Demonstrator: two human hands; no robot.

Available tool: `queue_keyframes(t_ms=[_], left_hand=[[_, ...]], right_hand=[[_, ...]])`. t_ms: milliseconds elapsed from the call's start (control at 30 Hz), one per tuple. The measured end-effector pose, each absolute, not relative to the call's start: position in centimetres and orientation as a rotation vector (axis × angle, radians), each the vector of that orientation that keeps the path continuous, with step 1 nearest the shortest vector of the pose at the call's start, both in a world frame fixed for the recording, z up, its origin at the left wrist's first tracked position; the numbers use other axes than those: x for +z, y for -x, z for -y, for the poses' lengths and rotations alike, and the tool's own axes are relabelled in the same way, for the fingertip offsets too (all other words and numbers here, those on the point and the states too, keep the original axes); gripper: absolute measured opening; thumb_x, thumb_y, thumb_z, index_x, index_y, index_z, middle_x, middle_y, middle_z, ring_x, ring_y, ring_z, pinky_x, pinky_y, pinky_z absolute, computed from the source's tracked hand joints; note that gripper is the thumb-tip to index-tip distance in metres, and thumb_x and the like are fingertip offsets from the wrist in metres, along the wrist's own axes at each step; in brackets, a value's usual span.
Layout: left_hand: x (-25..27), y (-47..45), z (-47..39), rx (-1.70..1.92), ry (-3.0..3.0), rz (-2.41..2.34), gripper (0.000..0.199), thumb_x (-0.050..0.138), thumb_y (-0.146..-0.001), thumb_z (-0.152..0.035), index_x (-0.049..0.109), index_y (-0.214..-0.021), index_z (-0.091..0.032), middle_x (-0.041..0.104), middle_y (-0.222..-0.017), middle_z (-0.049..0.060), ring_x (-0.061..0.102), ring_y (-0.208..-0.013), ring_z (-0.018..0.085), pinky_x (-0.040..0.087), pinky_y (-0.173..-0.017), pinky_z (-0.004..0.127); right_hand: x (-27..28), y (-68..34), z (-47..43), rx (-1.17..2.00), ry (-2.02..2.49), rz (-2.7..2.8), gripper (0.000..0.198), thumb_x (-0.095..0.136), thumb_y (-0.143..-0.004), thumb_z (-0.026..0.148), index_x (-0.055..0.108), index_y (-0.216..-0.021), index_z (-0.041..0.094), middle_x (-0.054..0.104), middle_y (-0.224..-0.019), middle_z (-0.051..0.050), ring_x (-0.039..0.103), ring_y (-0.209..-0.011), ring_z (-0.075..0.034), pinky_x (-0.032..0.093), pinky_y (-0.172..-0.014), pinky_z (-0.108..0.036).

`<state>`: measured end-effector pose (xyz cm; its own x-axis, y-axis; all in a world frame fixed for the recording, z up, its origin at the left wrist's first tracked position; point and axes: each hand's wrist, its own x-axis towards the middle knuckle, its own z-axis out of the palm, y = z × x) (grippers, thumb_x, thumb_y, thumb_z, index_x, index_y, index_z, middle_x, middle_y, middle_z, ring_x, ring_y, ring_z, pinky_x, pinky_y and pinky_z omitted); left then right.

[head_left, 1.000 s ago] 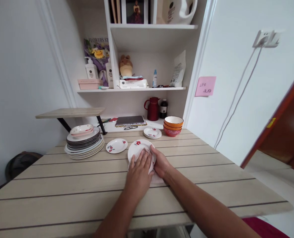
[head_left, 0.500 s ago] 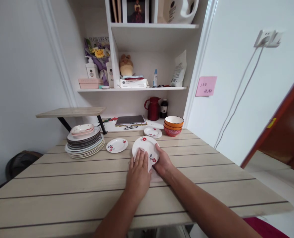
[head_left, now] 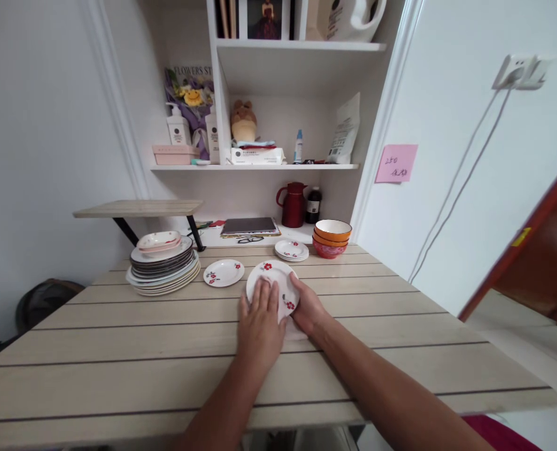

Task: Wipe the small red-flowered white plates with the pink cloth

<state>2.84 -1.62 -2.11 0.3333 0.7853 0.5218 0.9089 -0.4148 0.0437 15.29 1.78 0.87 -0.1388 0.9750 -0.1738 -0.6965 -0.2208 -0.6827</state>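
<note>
A small white plate (head_left: 282, 274) with red flowers is tilted up over the near middle of the table. My right hand (head_left: 310, 308) grips its right rim, thumb on the edge and fingers behind. Across the plate's face lies my left hand (head_left: 261, 322), fingers extended and pressing a pale pink cloth (head_left: 267, 279) against it. Most of the cloth is hidden by that hand; some pale cloth also shows below the plate, between my hands. Just left of them, another flowered plate (head_left: 224, 273) rests flat. Behind stands a short stack of small flowered plates (head_left: 291, 250).
At the left is a tall stack of plates (head_left: 162, 275) topped by pink-rimmed dishes, near a raised wooden stand (head_left: 137, 208). Orange and red bowls (head_left: 332, 238) are stacked at the back right. A red jug (head_left: 293, 205) and a dark laptop (head_left: 249, 225) lie beneath the shelves.
The plate in my hands has shifted slightly left and turned a little. My left hand and the cloth have moved slightly left and up across its face. The view has shifted slightly.
</note>
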Motion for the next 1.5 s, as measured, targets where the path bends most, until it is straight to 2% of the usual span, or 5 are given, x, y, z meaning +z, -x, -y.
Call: queue_keyframes(t_ms=[233,567,800,1267,1500], left_hand=[[-2.3,-3.1,1.4,-0.689,2.229,1.650,0.064,0.049,-0.090,-0.033,0.036,-0.147,-0.006,0.035,-0.155,0.021,0.027,-0.146,0.031,0.030,-0.115,0.049],[-2.5,-3.4,1.8,-0.661,2.530,1.212,0.058,0.044,-0.092,-0.028,0.035,-0.148,-0.015,0.032,-0.158,0.009,0.021,-0.149,0.022,0.022,-0.121,0.046],[-2.2,-3.0,1.7,-0.647,2.577,1.125,0.061,0.044,-0.092,-0.033,0.031,-0.150,-0.016,0.030,-0.159,0.008,0.017,-0.150,0.020,0.019,-0.122,0.046],[-2.1,-2.7,1.2,-0.632,2.302,1.643,0.072,0.050,-0.090,-0.041,0.028,-0.151,-0.008,0.028,-0.158,0.019,0.019,-0.149,0.029,0.026,-0.118,0.049],[-2.0,-3.2,2.0,-0.582,2.577,1.386,0.065,0.045,-0.092,-0.033,0.026,-0.153,-0.019,0.021,-0.162,0.008,0.015,-0.150,0.025,0.024,-0.119,0.051]], right_hand=[[0.7,-15.2,-2.1,1.613,0.710,0.469,0.044,0.050,-0.095,0.038,0.058,-0.129,0.011,0.075,-0.107,-0.012,0.071,-0.097,-0.023,0.050,-0.099,-0.040],[0.7,-16.2,-1.9,1.779,0.732,0.455,0.057,0.043,-0.094,0.055,0.060,-0.121,0.009,0.074,-0.106,-0.017,0.069,-0.104,-0.028,0.049,-0.100,-0.045],[0.0,-15.7,-1.9,1.721,0.821,0.551,0.034,0.059,-0.089,0.046,0.066,-0.100,0.014,0.076,-0.089,-0.009,0.072,-0.091,-0.023,0.050,-0.099,-0.038],[0.8,-15.3,-1.8,1.661,0.668,0.528,0.042,0.048,-0.095,0.041,0.062,-0.121,0.011,0.074,-0.111,-0.013,0.069,-0.104,-0.024,0.048,-0.103,-0.041],[1.1,-16.1,-2.0,1.685,0.748,0.416,0.047,0.041,-0.097,0.046,0.063,-0.117,0.010,0.075,-0.103,-0.014,0.071,-0.099,-0.025,0.049,-0.101,-0.041]])
